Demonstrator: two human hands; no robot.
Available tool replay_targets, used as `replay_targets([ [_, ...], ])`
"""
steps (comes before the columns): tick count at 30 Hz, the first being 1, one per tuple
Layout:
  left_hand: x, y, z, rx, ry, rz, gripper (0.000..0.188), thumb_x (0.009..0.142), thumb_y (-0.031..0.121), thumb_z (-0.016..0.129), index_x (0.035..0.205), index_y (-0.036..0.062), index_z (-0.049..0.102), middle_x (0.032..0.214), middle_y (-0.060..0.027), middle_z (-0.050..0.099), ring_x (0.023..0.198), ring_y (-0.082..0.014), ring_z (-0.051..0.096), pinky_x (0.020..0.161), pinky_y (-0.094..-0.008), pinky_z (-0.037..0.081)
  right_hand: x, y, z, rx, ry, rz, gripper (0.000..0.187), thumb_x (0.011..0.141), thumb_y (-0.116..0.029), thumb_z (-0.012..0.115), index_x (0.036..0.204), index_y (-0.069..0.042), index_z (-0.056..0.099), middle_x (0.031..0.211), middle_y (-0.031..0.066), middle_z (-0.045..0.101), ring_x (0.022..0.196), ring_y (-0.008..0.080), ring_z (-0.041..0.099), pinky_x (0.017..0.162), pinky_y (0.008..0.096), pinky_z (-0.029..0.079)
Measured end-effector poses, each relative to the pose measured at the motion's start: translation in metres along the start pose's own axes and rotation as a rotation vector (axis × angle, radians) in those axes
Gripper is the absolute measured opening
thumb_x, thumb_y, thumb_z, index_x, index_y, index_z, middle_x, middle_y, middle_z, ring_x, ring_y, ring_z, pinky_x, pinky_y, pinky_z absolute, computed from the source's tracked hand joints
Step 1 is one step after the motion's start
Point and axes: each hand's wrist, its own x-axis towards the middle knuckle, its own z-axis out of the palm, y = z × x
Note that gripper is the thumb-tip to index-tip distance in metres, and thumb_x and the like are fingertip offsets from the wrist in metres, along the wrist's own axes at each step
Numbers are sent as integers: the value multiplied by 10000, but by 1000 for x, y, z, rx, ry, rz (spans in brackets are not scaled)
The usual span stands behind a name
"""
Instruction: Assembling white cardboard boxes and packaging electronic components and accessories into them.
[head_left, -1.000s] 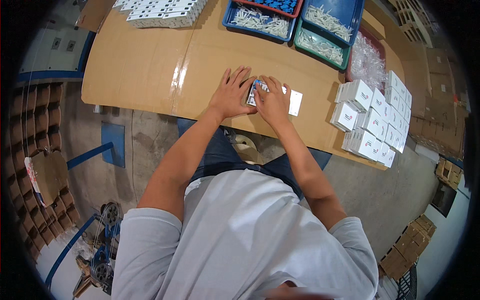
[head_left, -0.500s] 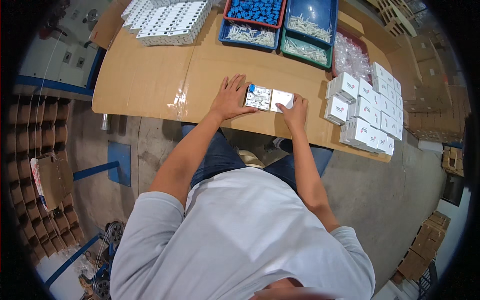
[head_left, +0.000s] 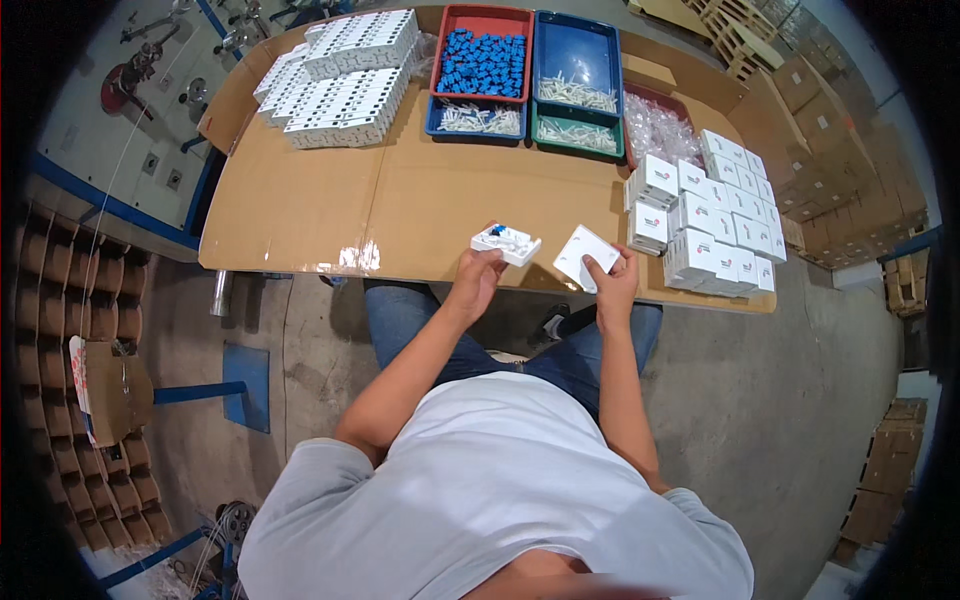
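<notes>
My left hand (head_left: 474, 284) grips a shallow white box (head_left: 507, 246) near the table's front edge, fingers around its left side. Small white parts and one blue piece lie inside the box. A flat white square lid (head_left: 584, 257), tilted, is pinched in my right hand (head_left: 616, 288), with the thumb on its face. A gap separates box and lid, and both appear lifted off the cardboard-covered table (head_left: 440, 180).
Stacked white boxes (head_left: 720, 220) stand at the right, more white units (head_left: 350, 80) at the back left. A red tray (head_left: 483, 60) holds blue pieces; blue (head_left: 577, 60) and green (head_left: 577, 137) trays hold white plugs. Clear plastic bags (head_left: 657, 125) fill another tray.
Both hands have picked up the box and lid from the table and drawn them apart. The lid is now turned at an angle. The head view has shifted, showing more of the table's far side.
</notes>
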Motion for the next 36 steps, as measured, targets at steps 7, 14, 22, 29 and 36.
replay_targets([
  [7, -46, 32, 56, -274, -53, -196, 693, 954, 484, 498, 1553, 160, 368, 1395, -170, 575, 1158, -347, 650, 979, -448, 517, -25, -36, -1, 537, -65, 223, 459, 887, -42, 742, 1290, -35, 522, 1174, 98, 673, 1075, 221, 672, 908, 361, 560],
  [14, -66, 42, 51, -120, -48, -238, 746, 998, 629, 320, 1536, 118, 395, 1394, -147, 588, 979, -311, 704, 815, -466, 591, -28, -49, 1, 471, -142, 148, 473, 918, -24, 659, 1366, -35, 504, 1254, 71, 647, 1130, 183, 648, 966, 333, 539],
  [22, -78, 60, 68, -258, -56, -252, 855, 987, 731, 239, 1474, 63, 455, 1290, -249, 634, 1121, -354, 674, 914, -542, 569, -36, -62, 10, 868, -246, 314, 425, 949, -102, 654, 1341, -16, 513, 1271, 132, 638, 1163, 269, 646, 1057, 528, 511],
  [29, -58, 51, 54, -501, -33, -315, 895, 977, 674, 284, 1420, -82, 468, 1323, -261, 596, 1261, -420, 569, 1091, -569, 445, -41, -63, 16, 816, -356, 312, 504, 978, -91, 576, 1455, -4, 440, 1330, 184, 607, 1171, 317, 654, 950, 511, 587],
  [36, -48, 49, 62, -443, 94, -310, 747, 1015, 651, 371, 1436, 45, 488, 1324, -231, 603, 1253, -394, 580, 1031, -550, 498, -36, -61, 22, 74, -191, -52, 462, 936, 28, 639, 1384, 45, 530, 1238, 180, 657, 1100, 202, 663, 937, 336, 549],
])
